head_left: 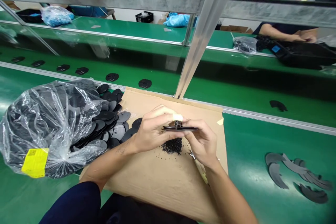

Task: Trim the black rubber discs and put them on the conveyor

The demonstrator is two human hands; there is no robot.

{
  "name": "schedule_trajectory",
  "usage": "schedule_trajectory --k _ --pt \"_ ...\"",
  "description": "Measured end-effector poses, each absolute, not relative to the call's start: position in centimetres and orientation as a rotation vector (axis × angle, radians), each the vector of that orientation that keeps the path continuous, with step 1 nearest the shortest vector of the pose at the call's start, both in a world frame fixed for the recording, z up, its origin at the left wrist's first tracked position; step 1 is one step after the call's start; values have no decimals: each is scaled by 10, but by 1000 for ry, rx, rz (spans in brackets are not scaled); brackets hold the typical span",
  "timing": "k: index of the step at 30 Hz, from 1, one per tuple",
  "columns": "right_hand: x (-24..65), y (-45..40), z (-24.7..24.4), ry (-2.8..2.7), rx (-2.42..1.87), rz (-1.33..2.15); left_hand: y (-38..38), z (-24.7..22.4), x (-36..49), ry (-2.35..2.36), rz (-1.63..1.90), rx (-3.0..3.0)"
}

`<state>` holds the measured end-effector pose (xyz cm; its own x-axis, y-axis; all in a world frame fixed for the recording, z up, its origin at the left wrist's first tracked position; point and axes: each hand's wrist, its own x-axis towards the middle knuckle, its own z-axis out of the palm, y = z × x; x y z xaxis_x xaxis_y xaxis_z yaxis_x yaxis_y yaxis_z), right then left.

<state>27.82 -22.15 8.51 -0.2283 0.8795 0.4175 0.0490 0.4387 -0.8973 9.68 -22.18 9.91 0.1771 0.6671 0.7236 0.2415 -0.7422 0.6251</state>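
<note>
While 1 black disc (180, 129) is edge-on near black granules (172, 146), left hand (151, 128) and right hand (206, 143) grip its opposite sides, presumably for steadiness

The single head view looks from above the person's lap, forward and down, with both hands (152, 129) near and the green tabletop (246, 154) reaching farther away.

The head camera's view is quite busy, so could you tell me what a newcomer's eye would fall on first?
Probably the bulging clear plastic bag of black discs with its yellow label, at left. Next, the left hand and right hand holding a thin black disc above brown paper, near the centre.
</note>
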Motion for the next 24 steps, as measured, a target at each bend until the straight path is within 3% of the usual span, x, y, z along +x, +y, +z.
schedule_trajectory --k 24 --pt "278 -220 80 -1762 -677 771 -226 106 92 789 1638 2313"
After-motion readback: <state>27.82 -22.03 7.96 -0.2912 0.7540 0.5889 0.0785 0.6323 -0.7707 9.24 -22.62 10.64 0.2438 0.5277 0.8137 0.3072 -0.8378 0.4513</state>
